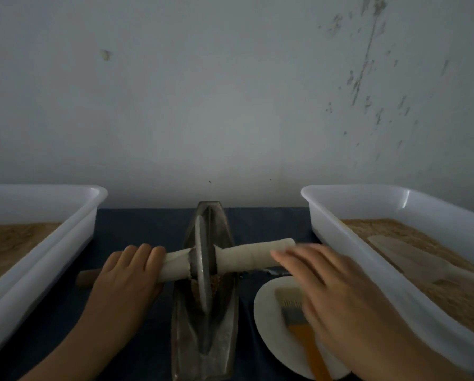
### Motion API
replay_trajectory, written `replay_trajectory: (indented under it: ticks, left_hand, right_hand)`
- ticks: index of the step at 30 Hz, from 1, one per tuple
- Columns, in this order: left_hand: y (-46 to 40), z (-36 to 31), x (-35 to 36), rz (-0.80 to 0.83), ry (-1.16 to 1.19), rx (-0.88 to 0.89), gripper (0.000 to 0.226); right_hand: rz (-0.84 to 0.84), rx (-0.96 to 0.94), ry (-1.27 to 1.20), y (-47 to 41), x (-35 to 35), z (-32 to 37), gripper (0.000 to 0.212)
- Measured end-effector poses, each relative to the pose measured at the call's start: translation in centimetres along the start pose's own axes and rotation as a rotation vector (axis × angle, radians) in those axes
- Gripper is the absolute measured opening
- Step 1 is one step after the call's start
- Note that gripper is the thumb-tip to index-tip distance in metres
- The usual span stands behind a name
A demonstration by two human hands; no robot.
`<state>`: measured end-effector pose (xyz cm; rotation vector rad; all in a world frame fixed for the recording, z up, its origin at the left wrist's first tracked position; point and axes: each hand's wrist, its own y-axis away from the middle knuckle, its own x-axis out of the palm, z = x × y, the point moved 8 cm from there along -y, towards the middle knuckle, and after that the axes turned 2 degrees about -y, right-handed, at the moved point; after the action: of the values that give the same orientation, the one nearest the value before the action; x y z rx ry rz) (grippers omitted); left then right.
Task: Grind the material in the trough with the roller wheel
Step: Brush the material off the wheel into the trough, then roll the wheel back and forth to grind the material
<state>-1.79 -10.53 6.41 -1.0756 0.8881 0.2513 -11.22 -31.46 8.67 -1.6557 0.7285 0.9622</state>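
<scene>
A boat-shaped metal trough (216, 224) lies lengthwise on the dark blue cloth. The metal roller wheel (203, 268) stands upright in it, over a little brown material (215, 281). A cloth-wrapped axle (247, 255) runs through the wheel, with its bare wooden end (87, 277) sticking out at the left. My left hand (128, 273) rests on the left half of the axle with fingers laid over it. My right hand (332, 287), blurred, lies flat with straight fingers on the right half.
White plastic tubs (51, 243) (367, 243) holding brown powder flank the trough; a pale scoop (403, 254) lies in the right one. A white plate (269, 309) with an orange-handled brush (301, 325) sits under my right hand. A grey wall stands close behind.
</scene>
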Motion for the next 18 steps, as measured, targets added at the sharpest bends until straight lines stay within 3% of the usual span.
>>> replay_trajectory:
  ticks: [4,13,18]
  left_hand:
    - [-0.1,-0.1,-0.2,0.014,0.0,0.009,0.058]
    - [-3.1,0.3,1.9,0.111,-0.031,0.009,0.044]
    - [-5.6,1.8,4.7,0.187,-0.071,-0.041,0.032]
  right_hand:
    - [-0.085,-0.054,0.105,-4.0,2.5,1.6,0.078]
    - [-0.015,0.044,-0.008,-8.3,7.4,-0.3,0.041]
    - [-0.073,0.063,0.011,-11.2,8.8,-1.8,0.029]
